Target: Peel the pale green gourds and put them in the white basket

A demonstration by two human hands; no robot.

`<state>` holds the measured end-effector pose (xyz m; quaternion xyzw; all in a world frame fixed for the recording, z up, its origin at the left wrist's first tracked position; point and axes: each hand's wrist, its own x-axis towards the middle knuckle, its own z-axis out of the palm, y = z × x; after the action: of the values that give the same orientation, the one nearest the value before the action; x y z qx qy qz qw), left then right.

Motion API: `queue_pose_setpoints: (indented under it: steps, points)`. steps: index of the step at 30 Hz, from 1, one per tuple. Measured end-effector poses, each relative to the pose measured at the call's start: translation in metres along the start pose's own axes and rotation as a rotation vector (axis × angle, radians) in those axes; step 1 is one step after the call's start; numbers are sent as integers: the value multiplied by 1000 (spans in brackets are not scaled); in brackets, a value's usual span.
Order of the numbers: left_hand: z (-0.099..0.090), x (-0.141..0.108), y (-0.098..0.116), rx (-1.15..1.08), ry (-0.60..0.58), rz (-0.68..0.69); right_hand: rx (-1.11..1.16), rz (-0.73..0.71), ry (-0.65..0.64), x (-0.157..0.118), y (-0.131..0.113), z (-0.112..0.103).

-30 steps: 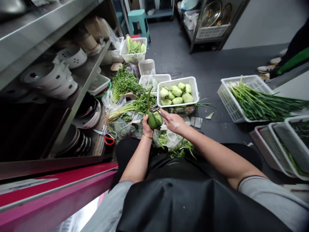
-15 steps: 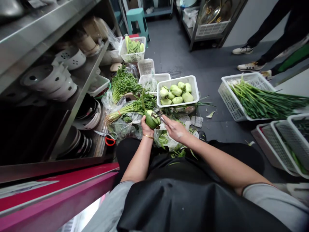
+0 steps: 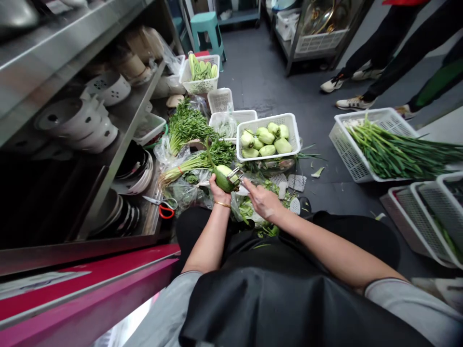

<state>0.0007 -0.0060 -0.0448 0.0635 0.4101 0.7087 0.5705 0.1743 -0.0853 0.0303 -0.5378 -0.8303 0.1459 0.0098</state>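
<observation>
My left hand [image 3: 219, 193] is closed around the lower left side of a dark green eggplant [image 3: 224, 180], whose top shows a pale peeled patch. A long stem rises from its far end. In my right hand [image 3: 265, 198] is a metal peeler [image 3: 237, 174], its head against the eggplant's right side. Beyond my hands stands a white basket [image 3: 268, 157] holding several pale, peeled eggplants [image 3: 266, 137]. Green peelings [image 3: 267, 230] lie on plastic below my right hand.
Bunches of leafy greens [image 3: 188, 124] and red-handled scissors [image 3: 166, 210] lie left. A shelf with bowls [image 3: 104, 86] runs along that side. At right are a basket of long green stalks [image 3: 394, 149] and several more baskets. Other people's legs [image 3: 383, 72] show at the upper right.
The peeler has shifted slightly down along the eggplant, and the eggplant has tilted a little. At the upper right, people's legs have moved left and more of them show.
</observation>
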Motion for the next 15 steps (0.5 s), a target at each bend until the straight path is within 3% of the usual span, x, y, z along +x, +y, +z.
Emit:
queue_pose_setpoints:
  steps: [3,6,8,10,13,15]
  points:
    - [2,-5,6,-93,50,34,-33,-27,-101,-16,0,20]
    - [1,-10,16,-118,-57,-74,68,-19,-120,-39,22,32]
    - [1,-14,19,-110,-174,-120,201,-51,30,-32,34,15]
    - [4,-20,17,-89,-265,-150,308,-99,179,-4,35,-18]
    - [7,-26,8,-80,-298,-137,339,-132,184,41,24,-52]
    - [8,-27,4,-86,-269,-105,334,-128,181,45,16,-45]
